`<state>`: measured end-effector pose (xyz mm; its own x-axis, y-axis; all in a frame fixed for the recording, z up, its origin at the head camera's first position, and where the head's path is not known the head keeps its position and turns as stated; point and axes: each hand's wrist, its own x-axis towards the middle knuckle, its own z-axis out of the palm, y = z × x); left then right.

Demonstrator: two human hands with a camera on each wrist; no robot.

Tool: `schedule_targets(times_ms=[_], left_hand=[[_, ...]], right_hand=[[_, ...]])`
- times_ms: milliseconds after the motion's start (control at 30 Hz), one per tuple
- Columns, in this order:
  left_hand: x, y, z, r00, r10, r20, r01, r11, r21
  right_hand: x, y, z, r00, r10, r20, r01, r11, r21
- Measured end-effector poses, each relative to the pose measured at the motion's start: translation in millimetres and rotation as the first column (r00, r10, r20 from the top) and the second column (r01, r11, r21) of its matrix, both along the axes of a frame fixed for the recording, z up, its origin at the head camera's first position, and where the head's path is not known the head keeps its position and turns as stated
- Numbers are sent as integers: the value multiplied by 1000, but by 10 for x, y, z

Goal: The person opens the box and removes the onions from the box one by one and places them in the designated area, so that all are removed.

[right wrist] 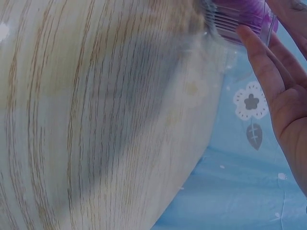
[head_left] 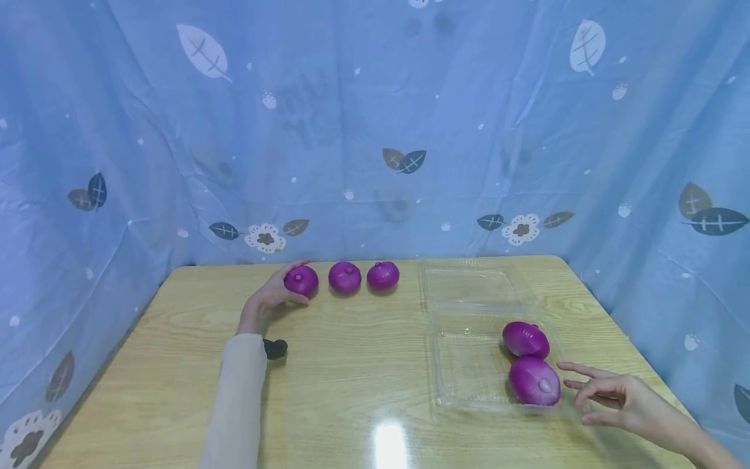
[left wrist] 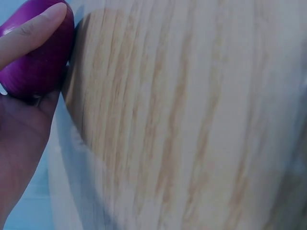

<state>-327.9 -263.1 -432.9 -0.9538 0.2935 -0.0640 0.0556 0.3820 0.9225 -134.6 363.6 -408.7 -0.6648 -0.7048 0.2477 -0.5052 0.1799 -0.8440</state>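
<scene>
At the left end of a back row, my left hand (head_left: pixel 271 294) grips a purple onion (head_left: pixel 301 281), thumb on the near side and fingers behind it. In the left wrist view the thumb lies across that onion (left wrist: pixel 36 67). Two more purple onions, a middle one (head_left: pixel 344 278) and a right one (head_left: pixel 383 276), sit beside it. My right hand (head_left: pixel 629 405), fingers loosely bent and holding nothing, is by the right side of a clear plastic box (head_left: pixel 437 371). Two onions lie inside, one behind (head_left: pixel 525 339) and one in front (head_left: pixel 534 380). In the right wrist view a fingertip is right at the ribbed wall.
The box's clear lid (head_left: pixel 469 286) lies folded back on the wooden table (head_left: pixel 351 378). A dark strap-like piece (head_left: pixel 275 349) shows at my left wrist. A blue patterned curtain (head_left: pixel 363 130) hangs behind the table and along both sides.
</scene>
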Motion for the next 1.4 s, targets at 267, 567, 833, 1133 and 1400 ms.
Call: schedule_targets(times_ms=[267,567,833,1133,1400], left_hand=[[31,-33,-11,1000,22,17,-22,1000,9],[73,-87,20,999,40,26,-41,998,51],[76,-159,22,1000,7,-20,-5,998,67],[124,-285,52,1000,17,-11,-16,995,95],[160,-330,71,999,29,-20,-26,993,117]], right_hand=[[-6,-4,-16,1000,-7,-21,7,1000,11],[3,-1,-26,999,-17,-32,17,1000,5],[8,1,-42,999,-20,-32,20,1000,2],[1,-9,-42,998,-28,-56,29,1000,11],[-4,16,-61,996,-26,-81,26,1000,6]])
